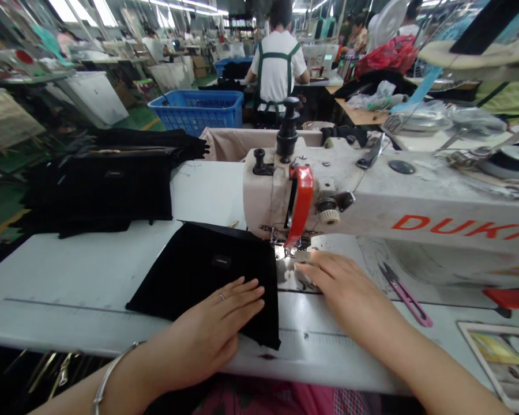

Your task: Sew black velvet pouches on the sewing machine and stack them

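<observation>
The black fabric panel [190, 285] lies flat on the pale worktable [90, 259], its right edge beside the needle area of the sewing machine [354, 222]. A small dark label [221, 261] sits on its upper part; I cannot make out the lettering with certainty.

The left hand [225, 320] rests palm down on the panel's lower right portion, fingers extended and close together, pressing on the cloth without clasping it. A ring is worn on one finger and a bangle [108, 374] on the wrist.

The right hand [341, 285] is at the metal plate [288, 280] beneath the needle, well clear of the cloth. Its fingertips are at a small metal piece [303, 257]; I cannot tell whether they pinch it or merely touch it.

A red guard [301, 202] stands over the needle area. Pink-handled snips [409, 300] lie right of the right hand. A stack of black pieces [90, 196] occupies the table's far left. Beyond it stands a blue basket [199, 109], near a co-worker [279, 66] seen from behind.
</observation>
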`<state>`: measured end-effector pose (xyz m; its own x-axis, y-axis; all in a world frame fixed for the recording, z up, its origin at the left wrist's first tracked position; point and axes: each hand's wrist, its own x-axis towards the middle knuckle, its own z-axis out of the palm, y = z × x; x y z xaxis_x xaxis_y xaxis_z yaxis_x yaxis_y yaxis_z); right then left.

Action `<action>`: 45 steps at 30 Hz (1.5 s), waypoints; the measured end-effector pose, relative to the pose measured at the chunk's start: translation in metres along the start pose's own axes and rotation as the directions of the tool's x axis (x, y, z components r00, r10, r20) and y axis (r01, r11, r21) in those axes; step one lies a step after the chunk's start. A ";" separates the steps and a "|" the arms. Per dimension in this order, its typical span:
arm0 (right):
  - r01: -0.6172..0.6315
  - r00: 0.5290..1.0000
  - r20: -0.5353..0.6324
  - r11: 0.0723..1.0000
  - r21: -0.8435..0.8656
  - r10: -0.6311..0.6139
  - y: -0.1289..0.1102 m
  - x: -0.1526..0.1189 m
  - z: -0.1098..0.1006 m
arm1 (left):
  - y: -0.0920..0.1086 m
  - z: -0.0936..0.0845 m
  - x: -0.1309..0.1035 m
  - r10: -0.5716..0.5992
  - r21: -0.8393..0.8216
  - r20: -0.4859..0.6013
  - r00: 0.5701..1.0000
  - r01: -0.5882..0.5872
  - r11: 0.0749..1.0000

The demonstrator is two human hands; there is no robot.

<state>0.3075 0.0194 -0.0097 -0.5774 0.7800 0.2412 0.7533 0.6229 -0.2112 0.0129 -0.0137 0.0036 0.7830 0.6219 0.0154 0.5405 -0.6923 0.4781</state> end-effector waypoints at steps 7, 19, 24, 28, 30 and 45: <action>-0.196 0.974 -0.127 0.979 -0.061 0.187 -0.009 0.038 0.018 | 0.000 -0.010 0.004 -0.385 -0.336 -0.143 0.912 0.321 0.885; -0.037 0.981 -0.157 0.906 0.422 0.114 -0.088 -0.032 0.030 | 0.001 -0.011 -0.003 -0.480 -0.308 -0.349 0.805 0.386 0.870; 0.039 0.967 -0.241 0.886 0.462 0.083 -0.087 -0.026 0.033 | -0.003 -0.016 -0.003 -0.270 -0.157 -0.368 0.890 0.226 0.961; 0.121 0.970 -0.243 0.912 0.392 -0.024 -0.080 -0.028 0.027 | -0.007 -0.016 -0.002 0.058 0.091 -0.249 0.967 -0.036 0.995; 0.154 0.971 -0.229 0.906 0.394 -0.065 -0.078 -0.029 0.028 | -0.006 -0.012 0.001 0.169 0.200 -0.171 0.971 -0.133 0.971; 0.157 0.954 -0.300 0.881 0.446 -0.019 -0.079 -0.032 0.036 | 0.000 -0.014 -0.007 0.125 0.461 0.038 0.991 -0.128 0.878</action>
<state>0.2550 -0.0521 -0.0349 -0.4705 0.7145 0.5179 0.4322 0.6982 -0.5707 0.0030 -0.0132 0.0160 0.8553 0.5164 0.0418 0.5163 -0.8563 0.0131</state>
